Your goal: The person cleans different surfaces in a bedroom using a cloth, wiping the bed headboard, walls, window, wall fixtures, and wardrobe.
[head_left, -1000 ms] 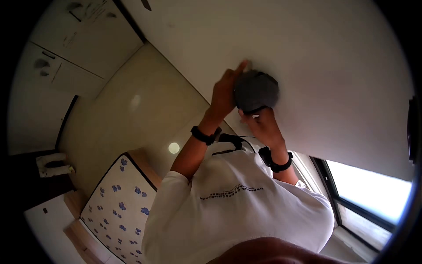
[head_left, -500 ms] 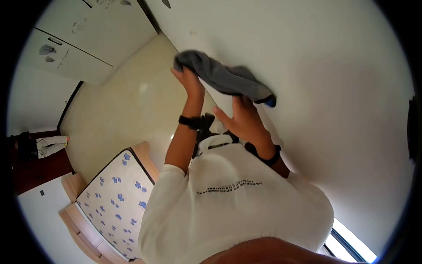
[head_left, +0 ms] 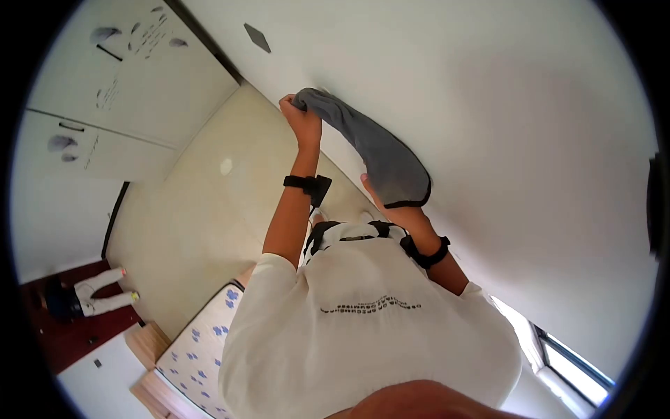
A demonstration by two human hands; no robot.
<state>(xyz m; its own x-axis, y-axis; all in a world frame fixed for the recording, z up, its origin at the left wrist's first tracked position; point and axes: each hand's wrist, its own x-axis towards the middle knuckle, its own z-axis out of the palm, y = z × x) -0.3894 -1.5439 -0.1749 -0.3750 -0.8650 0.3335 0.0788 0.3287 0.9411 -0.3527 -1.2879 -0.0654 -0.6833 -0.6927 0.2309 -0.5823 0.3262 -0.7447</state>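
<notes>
A grey cloth (head_left: 380, 150) with a dark edge stretches between my two hands, close against the white wall (head_left: 502, 140). My left hand (head_left: 303, 122) is closed on the cloth's bunched upper-left end. Under the wide lower-right end lies my right hand (head_left: 398, 213); the cloth covers most of its fingers, and only the thumb shows at the cloth's left edge. Whether those hidden fingers grip the cloth cannot be made out. Black straps with small devices are on both wrists.
A wall switch plate (head_left: 257, 38) is at the top. White cabinets (head_left: 132, 84) with feather prints stand at upper left. A mattress (head_left: 195, 349) with blue flowers lies at lower left, near another person (head_left: 91, 297) by a dark red door. A window (head_left: 572, 363) is at lower right.
The cloth has gone from a compact bundle to spread out between my hands, its right end now hanging wider and lower over my right hand. My left hand moved left with its end. The view has shifted.
</notes>
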